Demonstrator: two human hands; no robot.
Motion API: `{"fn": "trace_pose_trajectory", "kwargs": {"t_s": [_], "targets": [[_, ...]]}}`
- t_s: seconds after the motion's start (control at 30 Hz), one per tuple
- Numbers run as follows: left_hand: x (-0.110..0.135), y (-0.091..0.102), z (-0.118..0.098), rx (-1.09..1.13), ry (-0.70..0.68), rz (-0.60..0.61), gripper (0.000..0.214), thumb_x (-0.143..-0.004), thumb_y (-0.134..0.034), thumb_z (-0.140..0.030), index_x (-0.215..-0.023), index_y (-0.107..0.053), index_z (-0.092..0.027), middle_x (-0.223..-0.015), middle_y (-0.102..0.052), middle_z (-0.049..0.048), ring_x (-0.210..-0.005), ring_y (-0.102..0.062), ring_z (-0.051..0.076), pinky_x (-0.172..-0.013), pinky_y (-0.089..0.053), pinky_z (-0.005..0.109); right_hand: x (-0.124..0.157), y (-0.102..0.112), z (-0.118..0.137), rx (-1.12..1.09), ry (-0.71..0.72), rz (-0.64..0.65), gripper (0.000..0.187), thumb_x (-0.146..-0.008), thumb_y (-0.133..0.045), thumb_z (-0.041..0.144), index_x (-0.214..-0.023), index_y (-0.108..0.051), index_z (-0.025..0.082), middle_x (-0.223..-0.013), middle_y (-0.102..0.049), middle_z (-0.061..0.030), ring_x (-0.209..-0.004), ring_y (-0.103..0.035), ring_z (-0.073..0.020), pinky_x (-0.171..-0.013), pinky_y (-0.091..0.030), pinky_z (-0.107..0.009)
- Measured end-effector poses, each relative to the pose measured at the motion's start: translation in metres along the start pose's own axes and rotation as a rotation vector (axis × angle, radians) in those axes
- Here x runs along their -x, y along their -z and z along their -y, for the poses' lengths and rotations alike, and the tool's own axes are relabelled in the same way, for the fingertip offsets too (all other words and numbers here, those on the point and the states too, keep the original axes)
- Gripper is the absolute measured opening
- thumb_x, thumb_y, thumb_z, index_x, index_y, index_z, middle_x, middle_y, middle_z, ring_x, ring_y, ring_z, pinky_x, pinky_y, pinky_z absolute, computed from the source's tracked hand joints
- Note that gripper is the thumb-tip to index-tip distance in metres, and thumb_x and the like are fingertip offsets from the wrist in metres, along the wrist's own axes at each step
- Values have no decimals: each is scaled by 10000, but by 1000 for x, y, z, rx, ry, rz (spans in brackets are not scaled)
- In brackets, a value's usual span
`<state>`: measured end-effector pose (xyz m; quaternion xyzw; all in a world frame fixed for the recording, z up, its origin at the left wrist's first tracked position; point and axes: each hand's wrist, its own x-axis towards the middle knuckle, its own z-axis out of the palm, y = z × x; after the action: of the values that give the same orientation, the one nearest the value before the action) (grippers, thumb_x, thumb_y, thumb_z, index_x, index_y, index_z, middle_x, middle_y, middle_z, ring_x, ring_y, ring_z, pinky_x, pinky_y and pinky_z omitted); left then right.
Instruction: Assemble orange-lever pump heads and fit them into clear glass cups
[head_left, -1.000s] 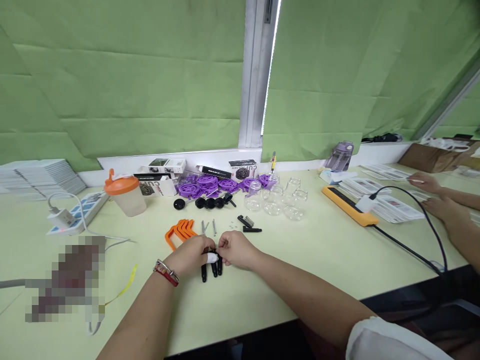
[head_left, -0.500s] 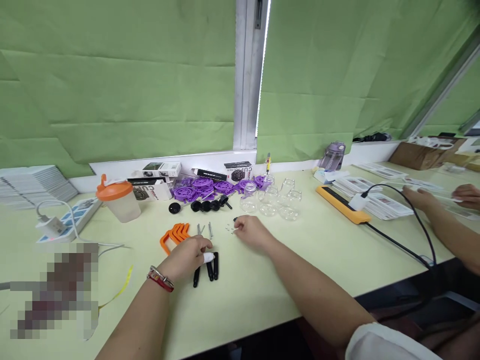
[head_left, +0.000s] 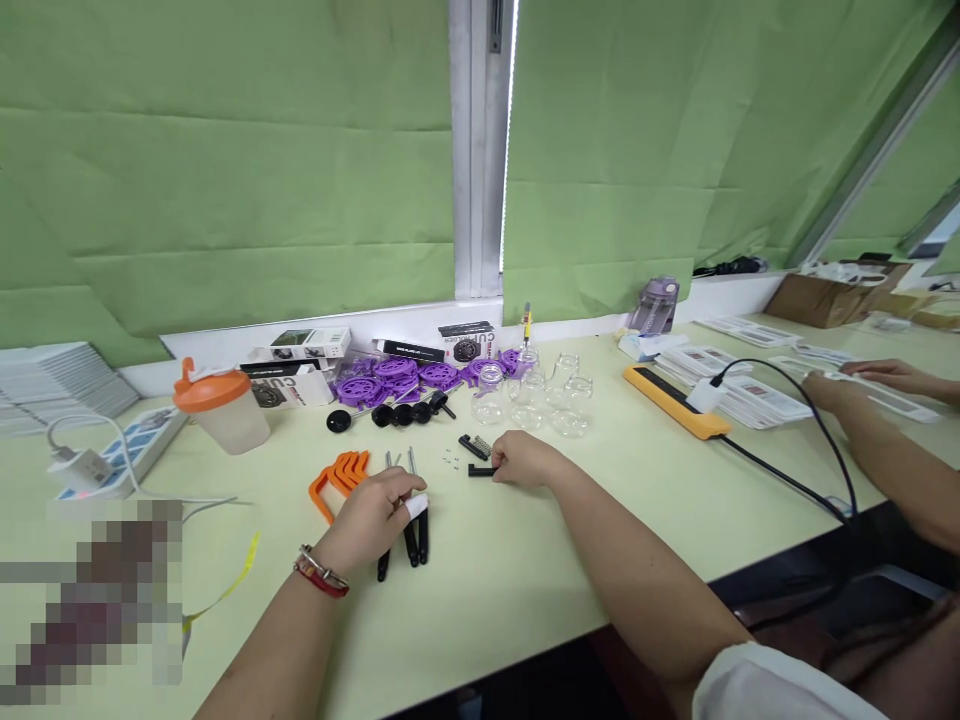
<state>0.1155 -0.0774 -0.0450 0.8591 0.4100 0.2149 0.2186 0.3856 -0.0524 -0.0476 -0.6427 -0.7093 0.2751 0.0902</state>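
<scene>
My left hand [head_left: 373, 517] rests on the pale green table [head_left: 525, 590], fingers curled over the tops of three black stick-shaped parts [head_left: 414, 540]; one fingertip is wrapped in white tape. My right hand [head_left: 525, 459] lies further right, its fingers closed on a small black bar-shaped part [head_left: 480, 470]. Just behind that lie another small black part [head_left: 472, 446], a little spring and tiny screws [head_left: 450, 460]. Orange curved pieces [head_left: 339, 474] and long screws [head_left: 399, 460] lie beside my left hand.
At the back stand purple round parts [head_left: 397, 376], black wheels [head_left: 390, 414], small glass jars [head_left: 536, 398], boxes and an orange-lidded cup [head_left: 219, 406]. A power strip [head_left: 112, 450] lies left. An orange-black device [head_left: 667, 398] with a black cable lies right, near another person's hands [head_left: 862, 385].
My right hand left the black sticks, reached back to the small parts and closed on the small black bar. My left hand stayed on the sticks. The view shifted rightward.
</scene>
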Motion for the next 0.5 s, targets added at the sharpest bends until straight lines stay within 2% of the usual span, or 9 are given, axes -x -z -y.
{"fn": "trace_pose_trajectory", "kwargs": {"t_s": [0.13,0.27,0.37,0.5], "targets": [[-1,-5,-1,52,24,-80,278,-866,-502,-337,-1065,-637,-197,-850,-610,43,-708,-559,156,-666,-462,291,5,-4,6,-251,132,121,145,-681,-687,261,-786,-664,164,-727,-614,-5,-648,-525,-126,-583,-388,-229],[0,-12,-9,223,32,-118,417,-852,-535,-332,-1253,-538,-215,-968,-622,57,-730,-561,147,-668,-478,276,9,-15,21,-552,341,270,144,-729,-649,237,-845,-637,153,-748,-586,14,-695,-508,-108,-676,-401,-232],[0,-18,-17,348,21,-85,346,-856,-536,-322,-1172,-594,-194,-927,-650,57,-779,-574,158,-704,-474,272,10,-27,32,-642,444,358,84,-747,-622,191,-818,-611,148,-730,-559,27,-684,-484,-95,-683,-388,-231],[0,-20,-23,430,60,-51,269,-839,-562,-336,-1039,-639,-174,-815,-644,29,-677,-530,129,-635,-445,243,9,-34,38,-666,482,384,32,-750,-603,158,-781,-607,148,-711,-557,30,-680,-492,-96,-686,-388,-236]]}}
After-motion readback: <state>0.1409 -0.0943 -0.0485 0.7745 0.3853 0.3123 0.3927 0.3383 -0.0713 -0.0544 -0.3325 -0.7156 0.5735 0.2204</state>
